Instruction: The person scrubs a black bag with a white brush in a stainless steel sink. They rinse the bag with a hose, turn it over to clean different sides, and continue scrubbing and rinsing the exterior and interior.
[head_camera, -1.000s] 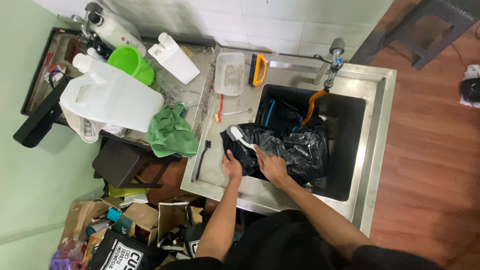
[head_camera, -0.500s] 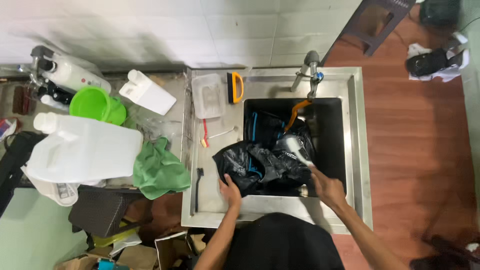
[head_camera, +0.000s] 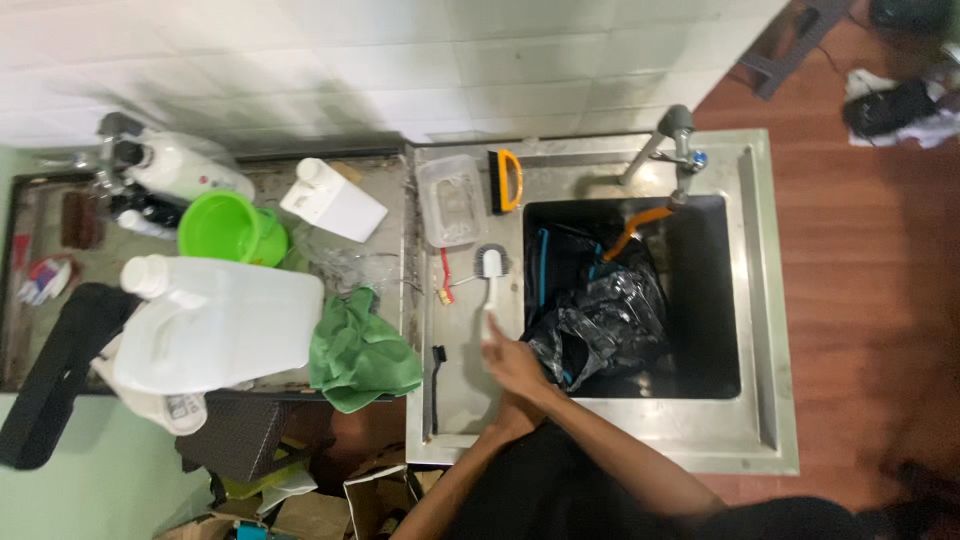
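Note:
My right hand (head_camera: 512, 362) reaches over the steel drainboard (head_camera: 462, 420) and closes on the end of a white-handled brush (head_camera: 491, 292). The brush's round dark head points toward the back wall. My left forearm comes up from below, and my left hand (head_camera: 506, 418) lies mostly tucked under my right wrist, so its fingers are hidden. Just right of my hands, a crumpled black plastic bag (head_camera: 605, 320) fills the left part of the sink basin (head_camera: 705, 300).
An orange hose (head_camera: 640, 222) hangs from the tap (head_camera: 672, 150) into the basin. On the drainboard lie a clear tub (head_camera: 450, 198), an orange-handled brush (head_camera: 506, 180), a thin red tool (head_camera: 445, 280) and a small black brush (head_camera: 437, 385). To the left are a green cloth (head_camera: 360, 352), a white jug (head_camera: 225, 322) and a green bucket (head_camera: 230, 228).
My right hand has left the black bag in the basin and moved left onto the drainboard, where it now holds the white brush. My left hand has drawn back under it.

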